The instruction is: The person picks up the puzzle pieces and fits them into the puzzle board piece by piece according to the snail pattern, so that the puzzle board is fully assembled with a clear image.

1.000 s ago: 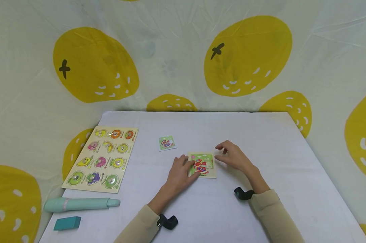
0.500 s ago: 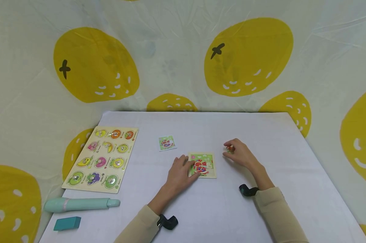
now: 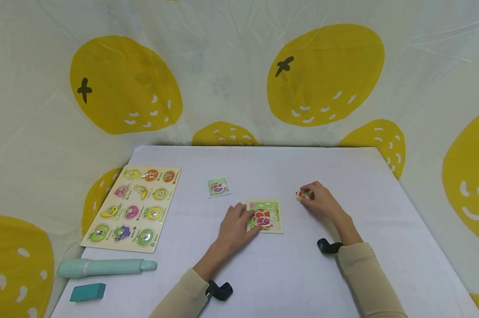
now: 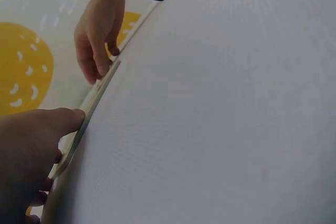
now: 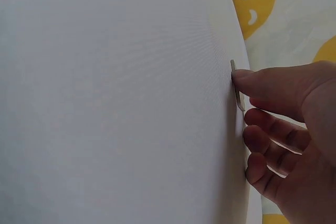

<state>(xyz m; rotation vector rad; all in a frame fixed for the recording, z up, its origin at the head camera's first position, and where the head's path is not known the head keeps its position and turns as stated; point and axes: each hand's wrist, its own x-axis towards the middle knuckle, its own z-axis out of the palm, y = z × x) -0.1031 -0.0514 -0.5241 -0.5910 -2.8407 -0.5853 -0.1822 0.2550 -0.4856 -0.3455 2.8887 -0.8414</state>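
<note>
A small square jigsaw board (image 3: 280, 226) with a red, purple and green picture lies on the white table. My left hand (image 3: 233, 227) rests over its left side, thumb and forefinger on the board; in the left wrist view the thumb (image 4: 68, 120) touches the board's near edge. To the right of the board, my right hand (image 3: 322, 202) pinches a small red and green puzzle piece (image 3: 299, 194) between thumb and fingers. The right wrist view shows this piece (image 5: 237, 90) edge-on, tilted, with the thumb on its near face.
A square picture card (image 3: 218, 187) lies behind the board, to its left. At the table's left side are a wooden fruit peg puzzle (image 3: 138, 207), a mint-green microphone-shaped object (image 3: 112, 267) and a teal block (image 3: 87, 292). A fruit-patterned cloth hangs behind the table.
My right hand has moved right, away from the board's right edge, and a puzzle piece has come into sight between its fingers. The left hand and the board have stayed put.
</note>
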